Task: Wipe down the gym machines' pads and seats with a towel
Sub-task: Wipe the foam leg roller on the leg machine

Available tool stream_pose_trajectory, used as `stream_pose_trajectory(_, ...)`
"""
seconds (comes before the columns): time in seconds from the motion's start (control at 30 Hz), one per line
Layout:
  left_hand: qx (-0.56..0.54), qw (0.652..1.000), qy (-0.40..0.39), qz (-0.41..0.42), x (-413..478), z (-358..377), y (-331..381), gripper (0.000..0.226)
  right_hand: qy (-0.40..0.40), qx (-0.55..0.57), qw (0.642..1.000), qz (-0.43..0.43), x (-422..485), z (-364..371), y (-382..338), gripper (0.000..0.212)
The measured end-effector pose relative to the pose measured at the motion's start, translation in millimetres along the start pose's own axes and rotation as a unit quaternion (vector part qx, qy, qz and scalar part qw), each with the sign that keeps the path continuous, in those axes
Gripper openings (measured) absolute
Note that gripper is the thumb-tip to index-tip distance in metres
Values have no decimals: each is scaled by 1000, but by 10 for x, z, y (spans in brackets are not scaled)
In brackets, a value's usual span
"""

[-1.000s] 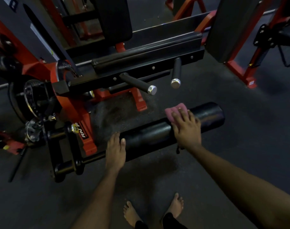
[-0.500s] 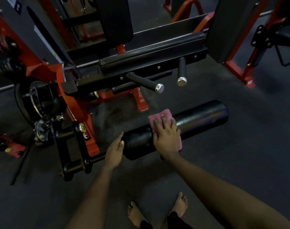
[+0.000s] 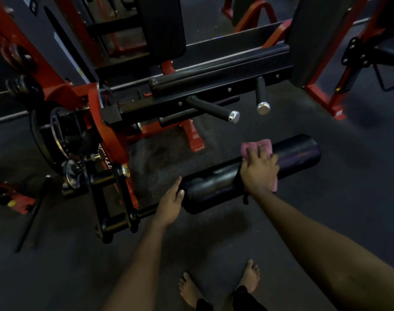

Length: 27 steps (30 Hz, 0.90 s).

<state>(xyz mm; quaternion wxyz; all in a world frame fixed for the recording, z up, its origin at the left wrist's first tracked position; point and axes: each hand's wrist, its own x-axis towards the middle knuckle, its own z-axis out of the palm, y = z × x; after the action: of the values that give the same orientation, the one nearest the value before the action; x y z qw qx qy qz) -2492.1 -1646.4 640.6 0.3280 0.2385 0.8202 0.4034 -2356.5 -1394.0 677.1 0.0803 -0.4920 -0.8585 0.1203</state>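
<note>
Red steel and black upholstery make up the leg machine [image 3: 106,135], which fills the space beyond both hands. Its roller pad [image 3: 214,182] juts out low over the rubber floor [image 3: 326,209], running from the left hand across and past the right. It is a thick black cylinder with a shiny, vinyl-looking skin. Further off, above the right hand, are a long flat bench pad [image 3: 214,75] and two chrome-capped grip handles [image 3: 214,107].

A small pink towel [image 3: 256,144] is draped over the top of the roller, directly under the right hand [image 3: 259,171]. That hand lies flat with its fingers spread, pressing the cloth down rather than gripping it. A strip of towel shows past the fingertips and another at the heel of the palm. The left hand [image 3: 171,203] is loose and nearly straight-fingered, touching the roller's near end where the thin axle [image 3: 146,213] enters it. It holds nothing.

I'd judge the roller to be foam under that skin: it should give under pressure, feel slick, and probably turn on its axle. It will need bracing at the end cap, where the left hand already is. The towel is light and limp and bunches easily. A flat palm should handle it better than a pinch, with the hand sweeping along the roller's length and wrapping round for the underside.
</note>
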Motion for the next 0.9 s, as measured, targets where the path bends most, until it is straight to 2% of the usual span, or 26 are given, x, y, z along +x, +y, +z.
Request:
stream_pose_trajectory(0.2,25,999,-23,12,-9,-30,-42,58,-29,5,987,-157,-910,248,-792,54)
stream_pose_trajectory(0.3,33,999,-31,24,7,-25,-98,59,-46,8,973,-225,-1154,358,-923,59)
stream_pose_trajectory(0.37,44,999,-27,11,0,-35,-92,58,-45,-9,978,-206,-955,337,-725,63)
stream_pose_trajectory(0.43,46,998,-31,4,-6,-58,-121,60,-31,-24,990,-134,-627,264,-406,64)
stream_pose_trajectory(0.5,41,998,-43,-3,-24,-67,-125,62,-18,-19,997,-67,-262,143,-40,57)
stream_pose_trajectory(0.57,44,998,-42,-9,-19,-71,-138,62,-34,7,999,-41,-24,40,157,51)
stream_pose_trajectory(0.7,57,998,-31,0,19,-49,-181,61,-17,8,1000,14,-156,66,-169,51)
stream_pose_trajectory(0.8,71,997,-27,17,49,-50,-197,60,0,2,1000,-15,-534,183,-577,51)
stream_pose_trajectory(0.9,83,996,-29,28,88,-53,-212,54,-27,18,992,-121,-1026,355,-973,58)
